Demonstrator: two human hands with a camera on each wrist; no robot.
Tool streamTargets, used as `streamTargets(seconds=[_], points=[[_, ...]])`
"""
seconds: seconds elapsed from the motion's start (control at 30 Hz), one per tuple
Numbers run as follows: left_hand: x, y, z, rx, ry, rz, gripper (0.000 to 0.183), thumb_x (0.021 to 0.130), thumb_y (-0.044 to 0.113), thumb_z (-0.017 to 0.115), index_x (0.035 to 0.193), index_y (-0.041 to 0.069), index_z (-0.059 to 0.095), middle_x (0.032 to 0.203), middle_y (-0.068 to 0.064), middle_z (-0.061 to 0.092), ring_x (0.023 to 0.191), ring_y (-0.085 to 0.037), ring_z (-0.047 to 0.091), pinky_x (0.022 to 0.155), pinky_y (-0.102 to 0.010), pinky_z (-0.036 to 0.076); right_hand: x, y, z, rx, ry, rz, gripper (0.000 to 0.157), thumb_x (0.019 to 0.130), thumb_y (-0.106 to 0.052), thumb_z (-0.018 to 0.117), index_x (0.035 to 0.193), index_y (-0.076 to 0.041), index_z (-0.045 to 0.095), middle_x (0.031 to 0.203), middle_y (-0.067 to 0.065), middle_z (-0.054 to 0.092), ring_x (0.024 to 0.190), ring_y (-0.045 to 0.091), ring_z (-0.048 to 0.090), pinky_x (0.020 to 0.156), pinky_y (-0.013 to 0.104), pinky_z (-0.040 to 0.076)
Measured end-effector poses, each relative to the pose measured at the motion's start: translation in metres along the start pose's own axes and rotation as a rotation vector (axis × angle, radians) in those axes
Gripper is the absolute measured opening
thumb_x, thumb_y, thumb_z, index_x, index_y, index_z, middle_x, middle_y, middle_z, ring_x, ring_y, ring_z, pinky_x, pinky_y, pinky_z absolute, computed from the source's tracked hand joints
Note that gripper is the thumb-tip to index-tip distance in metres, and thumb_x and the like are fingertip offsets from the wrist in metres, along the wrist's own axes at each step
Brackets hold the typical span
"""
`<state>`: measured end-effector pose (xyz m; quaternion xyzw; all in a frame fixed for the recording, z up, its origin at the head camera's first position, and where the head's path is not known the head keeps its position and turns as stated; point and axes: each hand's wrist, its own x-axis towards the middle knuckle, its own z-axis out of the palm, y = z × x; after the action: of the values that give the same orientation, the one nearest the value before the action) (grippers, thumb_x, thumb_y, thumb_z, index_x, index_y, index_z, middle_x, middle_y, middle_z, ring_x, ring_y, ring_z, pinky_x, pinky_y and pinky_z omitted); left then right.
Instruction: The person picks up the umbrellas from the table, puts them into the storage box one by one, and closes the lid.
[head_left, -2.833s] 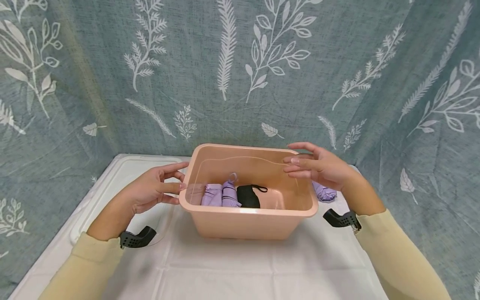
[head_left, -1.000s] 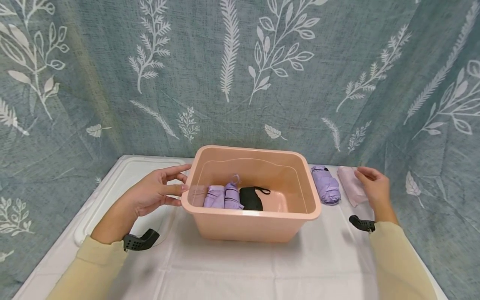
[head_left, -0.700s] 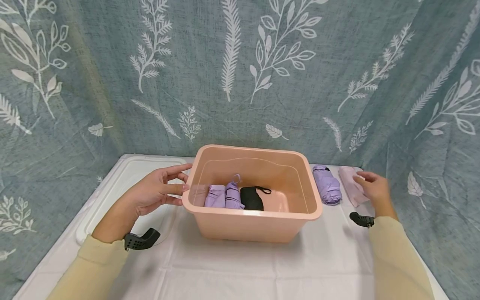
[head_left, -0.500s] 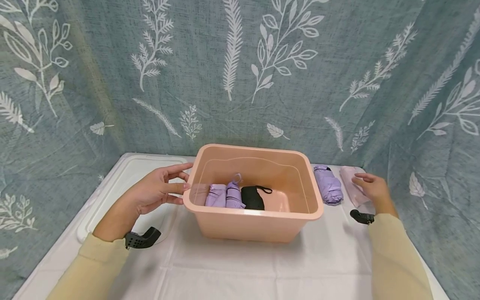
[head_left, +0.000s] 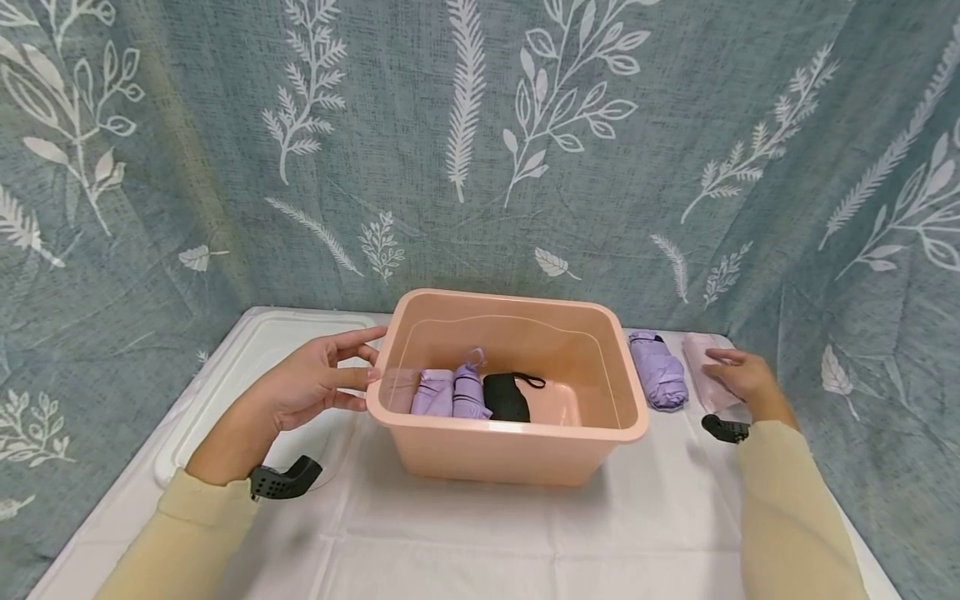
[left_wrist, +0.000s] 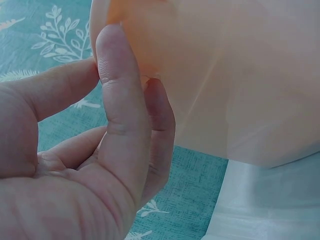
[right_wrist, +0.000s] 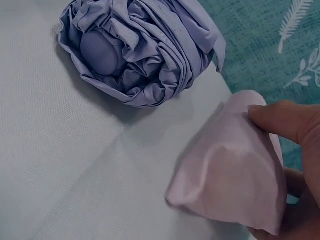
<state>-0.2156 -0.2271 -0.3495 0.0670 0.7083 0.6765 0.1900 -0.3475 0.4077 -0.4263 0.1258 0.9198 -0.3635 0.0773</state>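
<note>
my right hand [head_left: 750, 382] is holding a pale pink, flattened pouch of thin fabric [right_wrist: 230, 165] in a narrow grip: the thumb is pressing one face while the fingers are curling behind the other. whether the pouch is clearing the table i cannot tell. my left hand [head_left: 307, 379] is keeping its fingers loosely spread, tips touching the left rim of a peach, rectangular plastic tub [head_left: 487, 457].

a rolled lilac fabric bundle [head_left: 660, 379] is lying between tub and pouch. the pouch's far end is sitting near the far edge of the white cloth-covered table [head_left: 450, 533], where a blue-green, leaf-printed fabric curtain [head_left: 420, 150] is hanging; open tabletop is stretching toward me.

compared with the earliest view, my right hand is now gripping the pouch instead of hovering over the tub's right rim; inside the tub, two lilac fabric rolls [head_left: 469, 393] and a small black pouch [head_left: 506, 400] are staying put.
</note>
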Motion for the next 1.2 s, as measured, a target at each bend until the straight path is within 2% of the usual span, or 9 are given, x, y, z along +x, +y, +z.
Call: streamTargets(seconds=[0.13,0.3,0.5,0.87,1.2], points=[[0.000,0.000,0.000,0.003,-0.001,0.003,0.081,0.095,0.005,0.071,0.163,0.013,0.028,0.120,-0.007,0.052,0.085,-0.014,0.069,0.075,-0.032,0.065,0.002,0.003,0.001,-0.014,0.002,-0.010,0.065,0.102,-0.032,0.061,0.156,-0.006,0.039,0.160,0.036,0.026,0.148,0.052,0.029,0.119,0.059,0.036],[0.001,0.000,-0.001,0.003,-0.004,0.008,0.081,0.095,0.005,0.071,0.163,0.012,0.028,0.120,-0.007,0.052,0.085,-0.014,0.069,0.075,-0.032,0.065,0.006,0.007,0.004,-0.024,0.001,0.035,0.068,0.101,-0.038,0.061,0.158,-0.012,0.036,0.163,0.033,0.020,0.151,0.054,0.021,0.122,0.064,0.027],[0.000,-0.001,-0.002,0.014,0.002,0.010,0.080,0.096,0.005,0.070,0.163,0.012,0.028,0.119,-0.007,0.052,0.087,-0.014,0.069,0.076,-0.032,0.065,0.009,0.008,0.009,-0.012,0.021,0.015,0.066,0.100,-0.035,0.064,0.156,-0.010,0.040,0.164,0.031,0.018,0.153,0.052,0.016,0.125,0.063,0.021],[0.000,-0.001,-0.002,0.036,0.005,0.006,0.080,0.095,0.007,0.071,0.163,0.011,0.029,0.116,-0.006,0.053,0.087,-0.015,0.069,0.077,-0.034,0.065,-0.002,0.001,0.015,0.015,0.012,0.065,0.065,0.101,-0.031,0.064,0.157,-0.010,0.038,0.165,0.032,0.013,0.153,0.054,0.012,0.125,0.065,0.017],[-0.001,0.000,0.001,0.023,0.003,0.016,0.079,0.095,0.005,0.070,0.163,0.010,0.029,0.116,-0.005,0.054,0.085,-0.013,0.069,0.075,-0.032,0.065,-0.004,-0.004,0.016,0.027,0.050,0.102,0.063,0.101,-0.029,0.065,0.156,-0.013,0.041,0.166,0.030,0.013,0.154,0.051,0.012,0.127,0.063,0.016]])
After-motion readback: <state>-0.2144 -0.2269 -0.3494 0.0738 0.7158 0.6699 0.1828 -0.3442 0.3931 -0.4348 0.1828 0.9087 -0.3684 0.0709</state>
